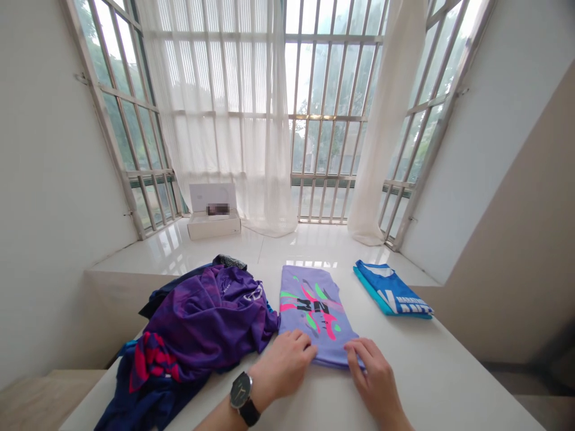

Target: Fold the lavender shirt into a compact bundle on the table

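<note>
A folded lavender T-shirt (294,335) with pink, green and black print lies flat on the white table in front of me. My left hand (290,362) is at its near left edge with the fingers curled onto the cloth. At the near right corner, my right hand (371,368) pinches the edge between thumb and fingers. Left of the shirt, close to my left hand, a crumpled purple shirt (220,317) tops a loose heap of clothes. A folded blue shirt (393,287) rests on a teal garment (375,302) to the right.
The white table (449,371) meets a glossy window sill (314,239). An open white box (214,226) stands on the sill at the left. Behind it are sheer curtains (260,120) and a barred window. Dark blue cloth (148,389) hangs toward the near left table edge.
</note>
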Available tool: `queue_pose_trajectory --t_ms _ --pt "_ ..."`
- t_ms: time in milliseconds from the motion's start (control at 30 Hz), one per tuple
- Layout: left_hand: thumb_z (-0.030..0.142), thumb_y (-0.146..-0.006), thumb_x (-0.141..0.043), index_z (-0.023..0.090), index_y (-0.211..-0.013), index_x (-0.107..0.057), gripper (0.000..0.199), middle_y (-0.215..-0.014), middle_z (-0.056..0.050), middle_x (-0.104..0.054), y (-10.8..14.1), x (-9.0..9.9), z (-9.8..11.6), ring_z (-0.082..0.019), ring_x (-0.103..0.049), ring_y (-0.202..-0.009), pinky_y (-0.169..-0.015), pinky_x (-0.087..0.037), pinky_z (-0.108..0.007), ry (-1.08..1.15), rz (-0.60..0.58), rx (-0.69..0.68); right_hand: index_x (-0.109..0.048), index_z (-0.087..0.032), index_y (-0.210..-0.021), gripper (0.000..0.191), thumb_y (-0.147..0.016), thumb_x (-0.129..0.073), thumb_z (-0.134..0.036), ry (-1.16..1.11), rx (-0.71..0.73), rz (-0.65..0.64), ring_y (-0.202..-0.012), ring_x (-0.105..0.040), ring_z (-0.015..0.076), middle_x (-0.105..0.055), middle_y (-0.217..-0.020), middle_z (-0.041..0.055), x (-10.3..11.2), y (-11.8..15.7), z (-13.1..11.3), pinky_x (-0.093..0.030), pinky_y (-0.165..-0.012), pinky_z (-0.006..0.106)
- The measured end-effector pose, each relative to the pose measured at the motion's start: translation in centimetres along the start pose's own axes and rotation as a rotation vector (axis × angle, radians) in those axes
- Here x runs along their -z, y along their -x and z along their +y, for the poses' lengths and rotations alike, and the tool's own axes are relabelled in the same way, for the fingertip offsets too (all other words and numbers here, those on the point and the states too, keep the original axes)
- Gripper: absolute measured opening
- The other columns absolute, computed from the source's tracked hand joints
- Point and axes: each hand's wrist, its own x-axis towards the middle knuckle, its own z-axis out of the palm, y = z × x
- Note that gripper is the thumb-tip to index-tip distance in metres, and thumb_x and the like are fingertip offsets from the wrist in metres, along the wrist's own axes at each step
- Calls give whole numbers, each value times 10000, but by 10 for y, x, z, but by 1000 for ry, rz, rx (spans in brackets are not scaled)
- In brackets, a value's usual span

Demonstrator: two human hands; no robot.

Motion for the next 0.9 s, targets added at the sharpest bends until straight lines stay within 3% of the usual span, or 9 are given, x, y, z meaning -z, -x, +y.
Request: queue_pose_trajectory --t_ms 100,233,333,467,633,800,900 --pt "133 -882 -542 197 -1130 -575 258 -1136 -93 -659 9 -1 -1 -263 -615 -1021 -861 -529 -394 -1 1 68 -646 -241 -1026 119 -944 -562 -258 27 89 -47 -885 -675 207 -697 -957 62 -2 0 -1 -572 -781 345" --pt "140 -909 -516 183 -1032 -615 164 -1040 -85 -703 5 -10 -3 -256 -653 -972 -830 -539 -371 26 14 128 -616 -245 -1217 370 -855 -676 -298 42 179 -220 -1043 -682 246 -707 -1154 88 -12 -4 -14 -581 -879 378" --pt "143 -871 -551 186 -1003 -638 164 -982 -76 -731 -4 -13 -9 -260 -683 -938 -810 -539 -354 110 40 242 -614 -240 -1220 389 -834 -661 -231 31 121 -301 -1056 -683 249 -717 -1147 80 -24 -11 -27 -573 -897 384" --pt "179 -906 -509 235 -1070 -650 223 -968 -45 -753 -11 -12 -21 -248 -712 -903 -798 -540 -336 182 66 322 -639 -236 -1163 318 -864 -578 -149 63 40 -360 -944 -698 229 -733 -1043 65 -38 -18 -34 -569 -812 353" --pt "201 -906 -513 286 -1127 -637 268 -1016 1 -750 -4 -13 -27 -218 -705 -939 -815 -533 -295 219 89 317 -670 -235 -1114 369 -839 -513 -44 112 54 -326 -927 -706 227 -749 -1014 75 -44 -15 -16 -555 -774 325" --pt "403 -810 -693 238 -1059 -642 303 -1038 -45 -709 0 -15 -18 -266 -660 -958 -809 -541 -343 160 76 241 -672 -270 -1114 312 -900 -509 -114 130 122 -357 -917 -715 222 -752 -1029 59 -31 -12 0 -568 -764 326" --pt "294 -848 -626 196 -986 -643 170 -1043 -82 -695 -3 -17 -14 -270 -639 -973 -826 -533 -364 65 35 225 -676 -272 -1082 265 -921 -501 -154 157 143 -366 -879 -719 215 -753 -996 45 -20 -13 4 -570 -726 316"
